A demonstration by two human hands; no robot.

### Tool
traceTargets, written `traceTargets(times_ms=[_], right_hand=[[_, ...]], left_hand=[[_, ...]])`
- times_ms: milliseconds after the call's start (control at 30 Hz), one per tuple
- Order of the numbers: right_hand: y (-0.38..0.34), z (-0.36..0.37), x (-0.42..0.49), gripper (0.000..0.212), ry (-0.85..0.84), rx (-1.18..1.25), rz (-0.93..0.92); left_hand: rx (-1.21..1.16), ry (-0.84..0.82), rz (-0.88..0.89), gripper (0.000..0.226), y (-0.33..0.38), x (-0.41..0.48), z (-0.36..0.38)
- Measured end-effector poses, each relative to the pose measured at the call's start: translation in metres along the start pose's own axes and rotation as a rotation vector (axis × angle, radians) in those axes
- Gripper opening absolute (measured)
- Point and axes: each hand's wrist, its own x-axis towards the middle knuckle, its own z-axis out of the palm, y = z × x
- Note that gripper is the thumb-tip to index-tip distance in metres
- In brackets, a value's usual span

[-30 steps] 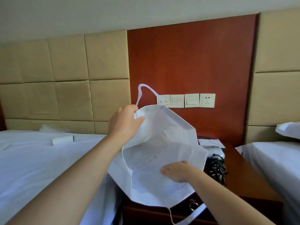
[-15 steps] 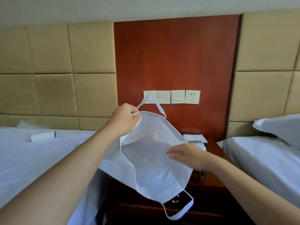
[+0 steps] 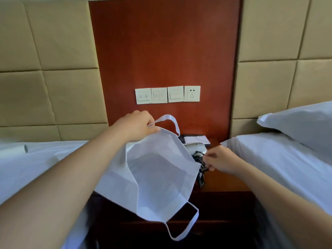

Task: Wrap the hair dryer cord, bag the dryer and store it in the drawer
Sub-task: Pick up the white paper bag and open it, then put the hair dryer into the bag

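- Two bare forearms reach in from the near edge, one on each side of a white fabric tote bag that hangs open in the middle, its mouth turned towards the person.
- Nearest, the bag's lower handle loop dangles in front of the dark wooden nightstand.
- To the right, the right hand curls its fingers onto the coiled black cord, which lies on the nightstand top just beside the bag's right edge.
- Farther left, the left hand grips the bag's upper rim, fingers closed on the fabric.
- Behind the cord, the white hair dryer lies on the nightstand, partly hidden by the bag.
- A white card lies behind the dryer.
- White beds flank the nightstand, and a pillow rests on the right one.
- Farthest, a row of switch plates and a wall socket sit on the red panel.
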Motion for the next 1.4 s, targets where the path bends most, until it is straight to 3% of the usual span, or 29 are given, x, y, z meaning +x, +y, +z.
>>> traceTargets(times_ms=[233,367,433,567,1000,1233,1400], right_hand=[[0.013,0.028,0.041,0.03,0.171,0.07,0.278],[0.015,0.044,0.061,0.037,0.115,0.146,0.405],[0.015,0.049,0.069,0.05,0.087,0.173,0.452],[0.016,0.059,0.079,0.068,0.083,0.146,0.502],[0.011,0.072,0.088,0.066,0.107,0.097,0.512],[0.028,0.082,0.077,0.059,0.32,0.396,0.615],[0.038,0.075,0.061,0.051,0.409,0.749,0.612]], left_hand=[[0.097,-0.025,-0.006,0.049,-0.012,0.012,0.002],[-0.06,-0.081,-0.039,0.05,-0.033,0.02,0.004],[-0.117,-0.09,-0.045,0.051,-0.039,0.022,0.005],[-0.175,-0.068,-0.071,0.051,-0.048,0.023,0.009],[-0.249,-0.076,-0.156,0.052,-0.061,0.018,0.025],[-0.287,-0.062,-0.178,0.052,-0.058,0.007,0.02],[-0.312,-0.028,-0.195,0.053,-0.054,0.001,0.018]])
